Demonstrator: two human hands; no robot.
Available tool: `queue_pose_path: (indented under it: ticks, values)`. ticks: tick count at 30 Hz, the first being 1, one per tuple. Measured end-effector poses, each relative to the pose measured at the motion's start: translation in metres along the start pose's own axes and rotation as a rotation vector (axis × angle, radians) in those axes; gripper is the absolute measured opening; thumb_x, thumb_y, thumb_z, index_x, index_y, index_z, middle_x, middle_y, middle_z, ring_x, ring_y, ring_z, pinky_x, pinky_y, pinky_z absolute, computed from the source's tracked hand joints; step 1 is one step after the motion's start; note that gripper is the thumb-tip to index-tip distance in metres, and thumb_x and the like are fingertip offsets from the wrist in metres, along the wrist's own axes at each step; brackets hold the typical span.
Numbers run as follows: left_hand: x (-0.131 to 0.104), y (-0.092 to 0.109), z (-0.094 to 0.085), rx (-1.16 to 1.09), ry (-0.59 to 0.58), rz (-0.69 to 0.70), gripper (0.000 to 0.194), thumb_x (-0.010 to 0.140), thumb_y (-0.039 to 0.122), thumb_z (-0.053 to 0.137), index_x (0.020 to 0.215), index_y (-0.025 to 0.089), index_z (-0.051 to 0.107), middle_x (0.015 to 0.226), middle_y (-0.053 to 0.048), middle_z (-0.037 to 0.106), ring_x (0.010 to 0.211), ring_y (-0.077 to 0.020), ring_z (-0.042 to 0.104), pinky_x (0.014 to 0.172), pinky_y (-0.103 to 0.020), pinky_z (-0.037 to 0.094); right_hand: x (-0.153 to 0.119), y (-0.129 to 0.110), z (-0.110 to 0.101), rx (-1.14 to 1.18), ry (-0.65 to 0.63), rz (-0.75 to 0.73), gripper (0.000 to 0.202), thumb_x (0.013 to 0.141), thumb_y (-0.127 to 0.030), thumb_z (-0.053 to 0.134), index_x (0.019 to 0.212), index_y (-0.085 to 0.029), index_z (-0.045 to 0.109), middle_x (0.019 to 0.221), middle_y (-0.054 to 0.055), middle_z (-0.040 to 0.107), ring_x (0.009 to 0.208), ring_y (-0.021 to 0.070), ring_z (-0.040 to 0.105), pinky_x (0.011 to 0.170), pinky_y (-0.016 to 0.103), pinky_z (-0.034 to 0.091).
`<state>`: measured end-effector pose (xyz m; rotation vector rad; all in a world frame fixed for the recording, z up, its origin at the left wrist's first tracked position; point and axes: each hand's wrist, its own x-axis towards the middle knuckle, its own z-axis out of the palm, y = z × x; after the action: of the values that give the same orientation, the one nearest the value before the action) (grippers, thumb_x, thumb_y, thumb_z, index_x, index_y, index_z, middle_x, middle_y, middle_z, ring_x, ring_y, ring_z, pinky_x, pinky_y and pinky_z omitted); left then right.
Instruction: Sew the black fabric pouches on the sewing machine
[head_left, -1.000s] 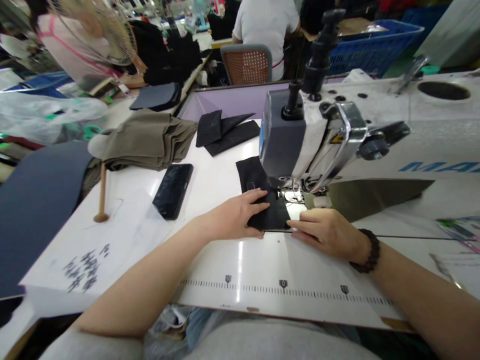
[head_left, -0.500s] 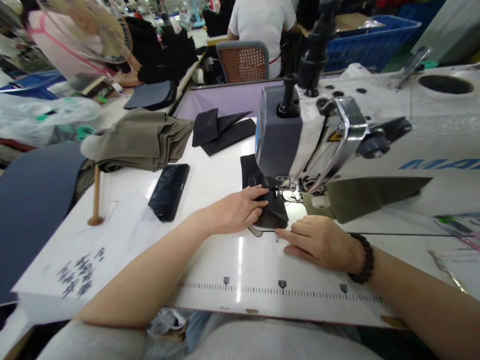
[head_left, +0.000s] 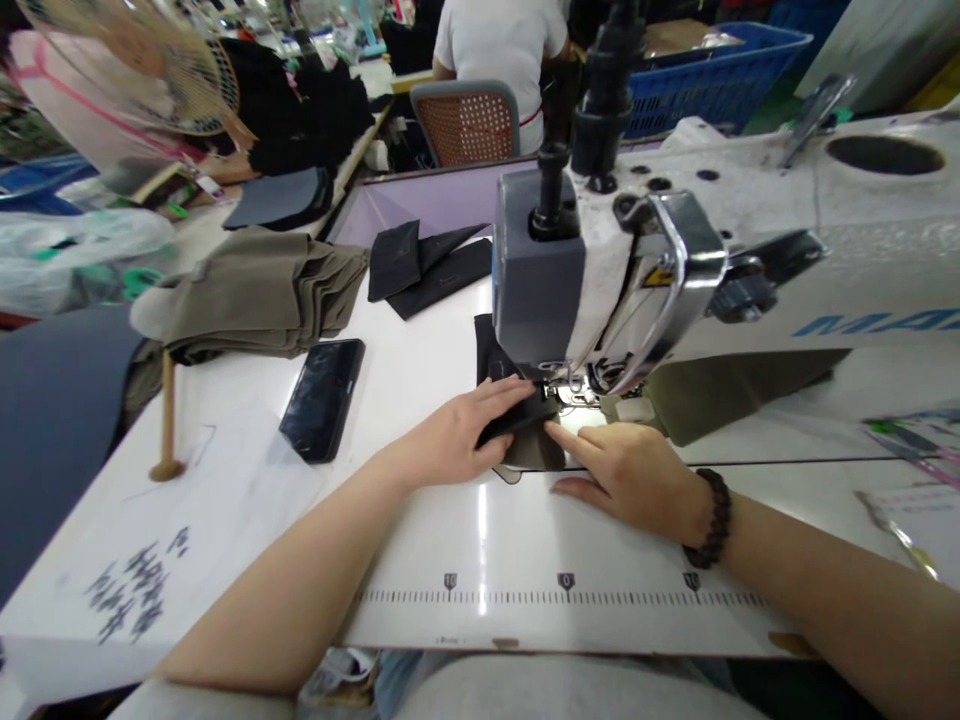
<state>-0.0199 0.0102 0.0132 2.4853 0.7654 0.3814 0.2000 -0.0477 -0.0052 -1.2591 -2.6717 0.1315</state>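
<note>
A black fabric piece lies at the sewing machine, its near part folded up beside the presser foot. My left hand grips that fold, fingers on top and thumb beneath. Under the fold shows a dark brownish layer. My right hand, wearing a dark beaded bracelet, rests on the table with fingers apart. Its index fingertip touches the fabric's right edge. An olive fabric piece lies right of the needle area, under the machine arm.
Black fabric pieces, a stack of brown-grey fabric and a phone lie to the left. A wooden-handled tool rests on paper. Scissors lie at right. Co-workers sit beyond, near a blue basket.
My left hand has gone from lying flat on the black fabric to gripping its folded-up near part. My right index finger has moved up to the fabric's edge. The view shifted slightly.
</note>
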Motion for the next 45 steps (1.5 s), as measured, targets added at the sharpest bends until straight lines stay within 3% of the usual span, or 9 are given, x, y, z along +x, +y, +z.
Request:
queue_pose_path:
  ticks: [2,4,10,19,26,33,45]
  values:
    - [0.000,0.001,0.002,0.046,-0.031,0.013,0.062,0.065,0.005,0.040,0.126,0.014,0.036,0.132,-0.010,0.038,0.123,-0.0230,0.033,0.103,-0.045,0.027,0.002,-0.002,-0.002,-0.016,-0.024,0.032,0.039,0.082,-0.050,0.041,0.081,-0.014,0.057,0.065,0.005,0.058,0.059,0.0164,0.052,0.052,0.028,0.030]
    - [-0.001,0.001,0.003,0.078,-0.073,0.040,0.062,0.065,0.001,0.036,0.125,0.015,0.038,0.131,-0.009,0.040,0.125,-0.0212,0.030,0.104,-0.047,0.022,0.003,-0.003,-0.003,-0.029,-0.037,0.048,0.037,0.081,-0.050,0.042,0.075,-0.015,0.055,0.064,0.004,0.057,0.058,0.0166,0.052,0.052,0.028,0.030]
    - [-0.002,-0.001,0.000,0.126,-0.119,0.117,0.061,0.066,-0.001,0.033,0.125,0.012,0.036,0.133,-0.009,0.037,0.128,-0.0195,0.023,0.106,-0.048,0.015,0.003,-0.004,-0.005,-0.040,-0.055,0.056,0.034,0.081,-0.049,0.045,0.078,-0.016,0.053,0.065,0.003,0.058,0.059,0.0166,0.053,0.052,0.028,0.029]
    - [0.000,0.000,0.006,0.202,-0.166,0.229,0.050,0.074,0.001,0.032,0.123,0.006,0.037,0.130,-0.012,0.040,0.127,-0.0168,0.026,0.107,-0.039,0.019,0.001,-0.003,-0.001,-0.032,-0.055,0.055,0.038,0.082,-0.051,0.040,0.082,-0.016,0.054,0.067,0.004,0.058,0.060,0.0160,0.052,0.054,0.028,0.029]
    - [-0.002,-0.004,0.010,0.244,-0.191,0.235,0.050,0.075,0.001,0.033,0.125,0.007,0.036,0.132,-0.010,0.039,0.126,-0.0167,0.027,0.107,-0.039,0.020,-0.002,0.000,-0.004,-0.062,0.010,-0.050,0.038,0.086,-0.046,0.035,0.083,-0.015,0.057,0.069,0.005,0.055,0.058,0.0143,0.050,0.053,0.027,0.033]
    - [-0.003,-0.004,0.009,0.250,-0.204,0.226,0.047,0.078,0.004,0.037,0.125,0.007,0.037,0.131,-0.010,0.039,0.126,-0.0168,0.027,0.107,-0.038,0.019,-0.004,-0.004,-0.004,-0.063,0.116,-0.185,0.032,0.089,-0.029,0.033,0.082,-0.012,0.059,0.104,0.010,0.057,0.068,0.0155,0.054,0.060,0.031,0.043]
    - [0.000,-0.004,0.017,0.285,-0.187,0.159,0.049,0.075,0.002,0.038,0.124,0.007,0.037,0.134,-0.010,0.035,0.127,-0.0180,0.025,0.107,-0.039,0.020,-0.004,-0.002,0.000,-0.100,0.152,-0.164,0.034,0.089,-0.029,0.034,0.089,-0.008,0.060,0.099,0.010,0.062,0.066,0.0150,0.056,0.058,0.029,0.047]
